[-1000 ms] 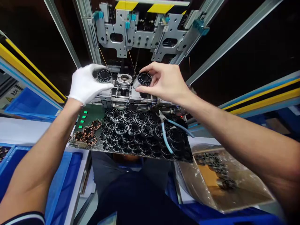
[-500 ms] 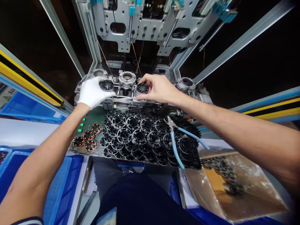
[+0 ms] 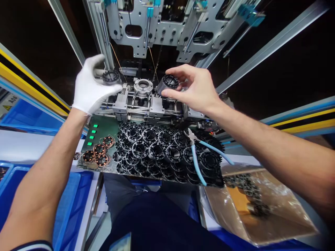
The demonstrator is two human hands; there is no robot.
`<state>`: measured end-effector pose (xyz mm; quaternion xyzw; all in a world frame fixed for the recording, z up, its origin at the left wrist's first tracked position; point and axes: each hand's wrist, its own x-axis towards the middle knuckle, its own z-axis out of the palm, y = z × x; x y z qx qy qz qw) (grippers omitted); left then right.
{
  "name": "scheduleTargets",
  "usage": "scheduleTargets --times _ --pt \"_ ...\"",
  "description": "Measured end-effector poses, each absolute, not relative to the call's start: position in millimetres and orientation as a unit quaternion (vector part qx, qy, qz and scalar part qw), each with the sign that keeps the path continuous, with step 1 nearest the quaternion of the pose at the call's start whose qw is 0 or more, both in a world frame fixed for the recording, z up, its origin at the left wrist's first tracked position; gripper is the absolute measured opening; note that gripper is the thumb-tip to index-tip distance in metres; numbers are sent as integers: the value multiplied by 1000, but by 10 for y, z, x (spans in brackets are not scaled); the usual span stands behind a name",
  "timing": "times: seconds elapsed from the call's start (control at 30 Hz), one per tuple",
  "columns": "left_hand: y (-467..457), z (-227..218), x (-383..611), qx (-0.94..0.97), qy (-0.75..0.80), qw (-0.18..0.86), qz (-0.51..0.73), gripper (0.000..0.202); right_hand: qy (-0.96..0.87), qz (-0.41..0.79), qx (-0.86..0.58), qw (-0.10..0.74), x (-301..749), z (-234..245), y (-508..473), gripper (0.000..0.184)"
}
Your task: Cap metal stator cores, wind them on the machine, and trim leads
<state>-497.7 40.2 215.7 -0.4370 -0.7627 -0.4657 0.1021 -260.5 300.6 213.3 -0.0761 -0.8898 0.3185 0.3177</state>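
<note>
My left hand (image 3: 90, 85), in a white glove, is around a black slotted motor stator core (image 3: 111, 76) at the left end of the fixture row. Its index finger is lifted clear, while the thumb and another finger lie against the core's sides. Bare, my right hand (image 3: 197, 85) grips a second stator core (image 3: 170, 83) between thumb and fingers, tilted above the fixture. Between the hands stands a metal ring holder (image 3: 143, 87) with an open centre. The holders beneath both cores are mostly hidden.
Stacked stator cores (image 3: 157, 150) cover much of the green bench top (image 3: 87, 151). Blue-handled cutters (image 3: 195, 153) lie on them. Copper-wound stators (image 3: 99, 151) sit at left beside green buttons (image 3: 92, 134). A plastic-lined box (image 3: 282, 209) stands at right; a machine plate (image 3: 167, 31) hangs above.
Both hands have moved up and away from me with their cores, the left one leftward, the right one rightward. The right core is now tilted, and the left index finger has lifted.
</note>
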Motion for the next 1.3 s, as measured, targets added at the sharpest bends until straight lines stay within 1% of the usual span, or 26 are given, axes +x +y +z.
scheduleTargets --times 0.03,0.07,0.13,0.23,0.3,0.37,0.43,0.5,0.57,0.63,0.67,0.73,0.87,0.93,1.0,1.03,1.1,1.13,1.2,1.3 --pt "415 2139 -4977 -440 -766 119 -453 98 -890 312 -82 323 -2628 2090 2980 65" --pt "435 2100 -4974 -445 -774 129 -432 95 -891 307 -93 320 -2654 2034 2959 64" --pt "490 1973 -4963 -443 -800 127 -385 83 -901 297 -129 287 -2706 1911 2935 61" --pt "568 1760 -4955 -432 -831 109 -333 75 -913 271 -174 249 -2763 1783 2941 62" --pt "585 1675 -4972 -430 -828 124 -338 69 -914 264 -180 251 -2790 1764 2963 64" --pt "560 1662 -4989 -431 -822 131 -349 67 -918 259 -178 242 -2809 1801 2974 62" --pt "482 1727 -4956 -433 -819 106 -361 68 -925 261 -164 223 -2802 1901 2932 58" --pt "346 1857 -4818 -441 -802 76 -394 67 -911 321 -137 222 -2732 2062 2786 62" --pt "169 2014 -4547 -461 -748 60 -473 65 -866 428 -100 238 -2574 2258 2514 71" --pt "-16 2153 -4174 -493 -661 49 -564 61 -815 520 -77 245 -2334 2440 2151 81" --pt "-102 2207 -3971 -506 -617 41 -602 58 -797 547 -73 244 -2194 2513 1961 83" --pt "-251 2277 -3590 -515 -557 25 -650 53 -770 587 -68 239 -1908 2609 1618 77" --pt "-490 2315 -3125 -521 -526 23 -672 48 -740 616 -36 267 -1454 2657 1223 48" --pt "-597 2320 -3046 -528 -534 38 -660 60 -729 622 -24 285 -1312 2665 1151 42" --pt "-694 2328 -3010 -534 -562 43 -630 73 -721 631 -23 285 -1212 2678 1120 49" --pt "-735 2332 -2995 -537 -575 40 -616 75 -720 634 -21 282 -1173 2683 1112 56" --pt "-799 2336 -2951 -545 -581 30 -604 73 -722 636 -18 273 -1110 2681 1100 66" --pt "-820 2335 -2922 -548 -575 25 -607 72 -721 638 -15 270 -1083 2673 1093 68" --pt "-845 2328 -2857 -548 -553 13 -627 70 -714 651 -8 258 -1040 2644 1076 65" --pt "-856 2308 -2770 -541 -513 -23 -666 58 -700 670 4 246 -1006 2594 1044 58"
